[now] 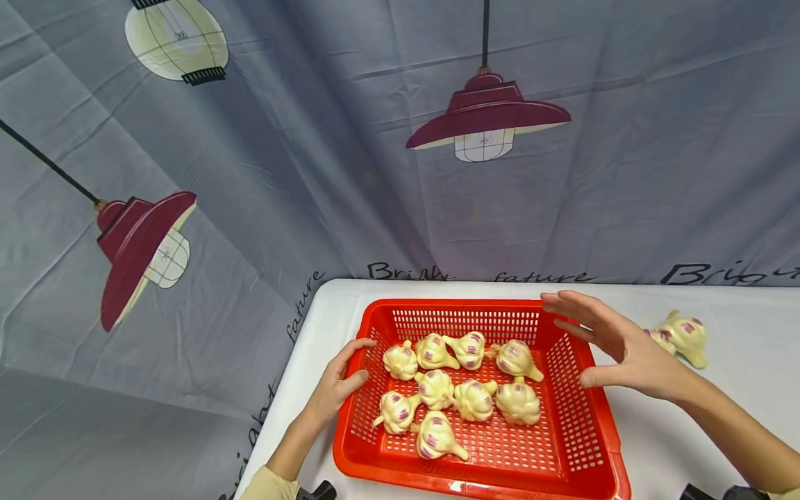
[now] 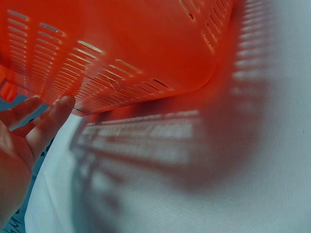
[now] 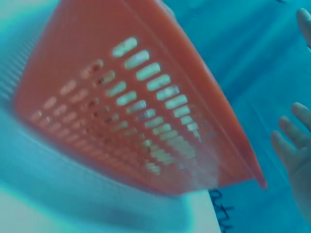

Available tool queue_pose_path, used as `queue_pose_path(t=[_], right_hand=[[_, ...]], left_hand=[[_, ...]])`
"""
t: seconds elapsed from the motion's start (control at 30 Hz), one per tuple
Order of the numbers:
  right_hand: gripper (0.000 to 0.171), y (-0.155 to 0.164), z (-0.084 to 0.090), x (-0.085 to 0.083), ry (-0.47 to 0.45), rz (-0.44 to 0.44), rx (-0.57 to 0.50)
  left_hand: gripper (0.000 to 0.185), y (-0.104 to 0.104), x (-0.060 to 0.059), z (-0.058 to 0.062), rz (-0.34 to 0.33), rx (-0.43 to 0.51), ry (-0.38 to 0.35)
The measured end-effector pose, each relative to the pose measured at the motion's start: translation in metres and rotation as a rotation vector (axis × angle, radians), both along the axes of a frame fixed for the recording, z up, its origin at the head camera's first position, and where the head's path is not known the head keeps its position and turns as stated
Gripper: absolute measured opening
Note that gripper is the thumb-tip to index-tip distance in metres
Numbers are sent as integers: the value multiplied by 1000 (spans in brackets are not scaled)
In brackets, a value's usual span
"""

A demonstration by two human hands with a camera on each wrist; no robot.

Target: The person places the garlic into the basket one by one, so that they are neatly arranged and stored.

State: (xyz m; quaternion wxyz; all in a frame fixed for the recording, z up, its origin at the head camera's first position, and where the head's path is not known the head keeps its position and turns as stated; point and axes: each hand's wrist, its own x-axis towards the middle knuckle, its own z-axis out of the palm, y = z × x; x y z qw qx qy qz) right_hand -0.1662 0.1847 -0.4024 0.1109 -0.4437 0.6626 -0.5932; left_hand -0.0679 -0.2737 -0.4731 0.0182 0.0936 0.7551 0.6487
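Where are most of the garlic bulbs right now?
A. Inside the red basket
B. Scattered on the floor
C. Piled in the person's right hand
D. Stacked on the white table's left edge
A: nine garlic bulbs lie inside the red basket, with only a couple on the table beyond it.

White surface (image 1: 750, 417) under the work area. 2 garlic bulbs (image 1: 681, 336) lie on it near its right edge. Behind: grey backdrop cloth (image 1: 325, 173) printed with red lamps (image 1: 487, 114) and black lettering.
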Motion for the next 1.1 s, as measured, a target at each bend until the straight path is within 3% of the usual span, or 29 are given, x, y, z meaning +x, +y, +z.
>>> queue_pose_path(t=[0.2,0.37,0.47,0.67,0.77,0.93,1.0,1.1], right_hand=[[103,28,-6,5,-36,-72,-59],[97,53,-20,3,-47,39,-301],[93,71,-30,5,-34,59,-406],[90,114,-56,21,-82,-207,-380],[90,134,-77,28,-115,-361,-374],[87,168,-115,31,-168,-535,-405],[86,180,-127,34,-201,-588,-389],[87,195,-144,35,-219,-712,-278]], left_hand=[[51,0,0,-1,-1,1,2],[50,1,1,-1,-2,1,-1],[50,1,0,-2,0,3,-3],[50,-1,0,-1,-2,4,-2],[51,-1,0,-1,-1,8,-5],[50,-1,0,-1,3,10,-6],[50,-1,0,-1,4,11,-5],[49,-1,0,-1,3,15,-4]])
